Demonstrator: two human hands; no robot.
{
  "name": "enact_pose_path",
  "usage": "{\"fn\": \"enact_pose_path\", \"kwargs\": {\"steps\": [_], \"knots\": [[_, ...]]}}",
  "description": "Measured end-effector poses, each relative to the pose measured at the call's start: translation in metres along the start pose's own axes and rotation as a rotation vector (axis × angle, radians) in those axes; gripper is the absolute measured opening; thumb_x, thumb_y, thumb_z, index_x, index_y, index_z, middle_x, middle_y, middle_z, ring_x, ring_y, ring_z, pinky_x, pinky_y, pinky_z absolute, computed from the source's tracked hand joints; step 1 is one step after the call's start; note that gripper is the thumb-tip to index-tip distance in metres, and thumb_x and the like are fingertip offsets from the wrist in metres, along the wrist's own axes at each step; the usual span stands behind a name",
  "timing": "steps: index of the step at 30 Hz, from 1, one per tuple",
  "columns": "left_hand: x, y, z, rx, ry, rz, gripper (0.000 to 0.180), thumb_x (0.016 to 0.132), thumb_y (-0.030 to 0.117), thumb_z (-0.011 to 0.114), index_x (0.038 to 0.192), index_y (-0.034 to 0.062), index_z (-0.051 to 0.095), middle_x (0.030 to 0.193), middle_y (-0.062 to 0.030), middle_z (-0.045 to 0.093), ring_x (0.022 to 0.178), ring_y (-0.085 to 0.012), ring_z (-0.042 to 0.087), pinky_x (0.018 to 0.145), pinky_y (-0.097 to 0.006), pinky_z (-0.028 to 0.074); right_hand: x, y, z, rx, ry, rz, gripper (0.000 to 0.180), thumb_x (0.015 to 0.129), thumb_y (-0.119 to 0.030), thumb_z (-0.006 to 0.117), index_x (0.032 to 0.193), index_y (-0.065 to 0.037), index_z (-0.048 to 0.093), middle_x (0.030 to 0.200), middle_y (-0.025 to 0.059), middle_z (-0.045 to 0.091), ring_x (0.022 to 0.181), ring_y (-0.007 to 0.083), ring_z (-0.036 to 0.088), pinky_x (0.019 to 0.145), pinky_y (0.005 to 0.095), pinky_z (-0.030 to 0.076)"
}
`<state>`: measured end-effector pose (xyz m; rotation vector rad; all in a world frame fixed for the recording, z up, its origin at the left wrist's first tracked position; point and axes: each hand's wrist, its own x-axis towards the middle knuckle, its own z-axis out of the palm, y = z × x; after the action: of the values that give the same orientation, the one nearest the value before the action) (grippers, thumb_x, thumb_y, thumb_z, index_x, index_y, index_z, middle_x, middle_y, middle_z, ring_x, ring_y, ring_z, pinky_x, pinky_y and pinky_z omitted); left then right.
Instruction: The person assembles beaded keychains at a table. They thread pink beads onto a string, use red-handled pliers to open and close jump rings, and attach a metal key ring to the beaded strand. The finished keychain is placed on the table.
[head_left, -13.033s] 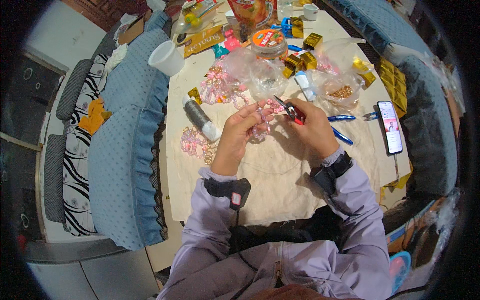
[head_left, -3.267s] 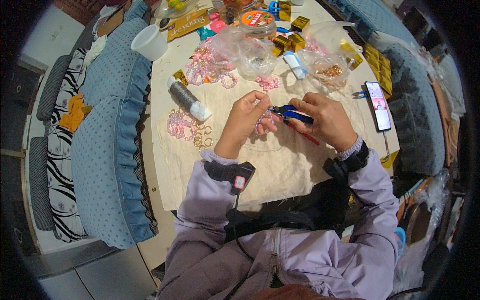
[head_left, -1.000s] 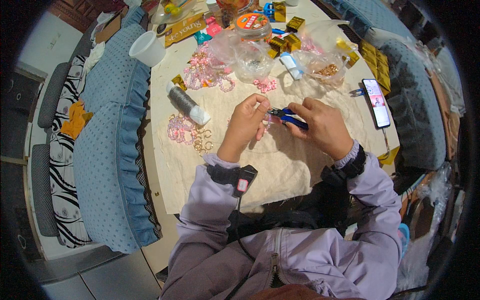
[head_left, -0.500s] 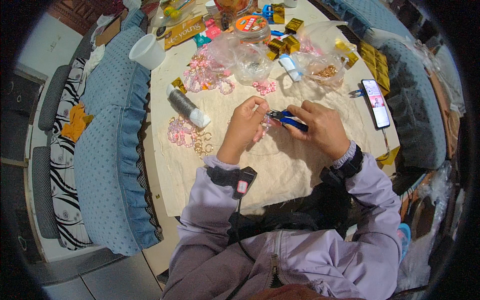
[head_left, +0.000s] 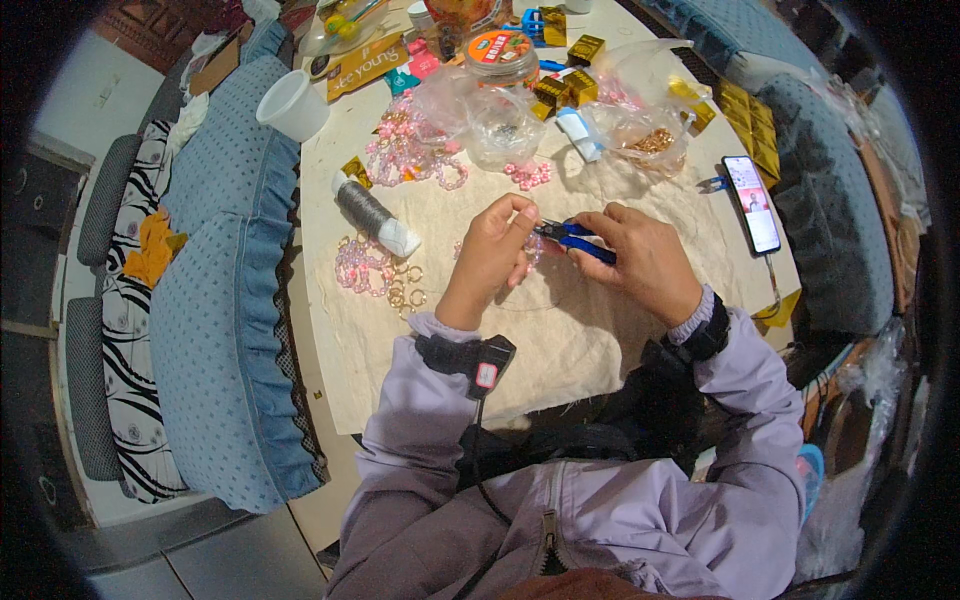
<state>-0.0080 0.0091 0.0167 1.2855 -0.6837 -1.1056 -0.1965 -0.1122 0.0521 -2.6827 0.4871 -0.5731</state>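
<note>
My left hand (head_left: 492, 255) is closed in a pinch of thumb and forefinger, and what sits between the fingertips is too small to make out. Blue-handled pliers (head_left: 590, 246) are gripped in my right hand (head_left: 645, 255), their dark jaws pointing left and meeting the left fingertips. Pink and lilac beads (head_left: 531, 252) show just beneath the jaws, partly hidden by my hands; whether they hang from the fingers or lie on the cloth, I cannot tell. Left of my left hand lie a beaded strand (head_left: 362, 266) and several gold rings (head_left: 407, 288).
A cream cloth (head_left: 560, 350) covers the table. Around it are a grey thread spool (head_left: 370, 213), piled pink bead strands (head_left: 405, 150), pink beads (head_left: 528, 175), a bag of gold pieces (head_left: 640, 140), a white cup (head_left: 293, 105), a lidded tub (head_left: 500, 58) and a lit phone (head_left: 751, 205).
</note>
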Motion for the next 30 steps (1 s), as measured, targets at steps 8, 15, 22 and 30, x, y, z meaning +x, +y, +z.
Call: {"fn": "enact_pose_path", "kwargs": {"steps": [8,15,22,30], "knots": [[-0.001,0.002,0.001,0.008,0.013,0.020,0.023,0.107,0.029,0.056,0.103,0.0065,0.057,0.071,-0.0008,0.057,0.038,-0.0044,0.043,0.036,-0.020,0.031,-0.001,-0.003,0.000,0.034,0.032,0.027,0.034,0.086,-0.037,0.073,0.108,-0.010,0.074,0.086,0.0119,0.065,0.076,0.0310,0.068,0.065,0.0415,0.054],[0.000,0.000,0.001,0.031,0.030,0.026,0.024,0.108,0.030,0.056,0.103,0.0071,0.057,0.066,-0.0043,0.061,0.036,-0.0046,0.043,0.036,-0.020,0.031,-0.002,-0.005,0.001,-0.045,0.065,0.015,0.033,0.086,-0.036,0.074,0.108,-0.011,0.073,0.083,0.0110,0.063,0.074,0.0301,0.067,0.064,0.0414,0.053],[0.004,0.001,-0.004,-0.009,-0.007,0.039,0.023,0.110,0.032,0.050,0.104,0.0092,0.053,0.091,-0.0241,0.076,0.035,-0.0022,0.040,0.039,-0.018,0.034,-0.003,0.018,-0.001,-0.070,0.104,0.101,0.037,0.085,-0.034,0.075,0.113,-0.010,0.070,0.091,0.0114,0.065,0.085,0.0324,0.066,0.071,0.0440,0.053],[0.005,0.000,-0.002,-0.024,-0.047,0.057,0.023,0.110,0.033,0.049,0.104,0.0109,0.053,0.090,-0.0231,0.076,0.036,-0.0009,0.038,0.041,-0.016,0.037,0.003,0.054,0.007,-0.279,0.276,0.066,0.037,0.085,-0.025,0.076,0.117,-0.007,0.069,0.115,0.0123,0.065,0.114,0.0328,0.056,0.100,0.0451,0.044]]}}
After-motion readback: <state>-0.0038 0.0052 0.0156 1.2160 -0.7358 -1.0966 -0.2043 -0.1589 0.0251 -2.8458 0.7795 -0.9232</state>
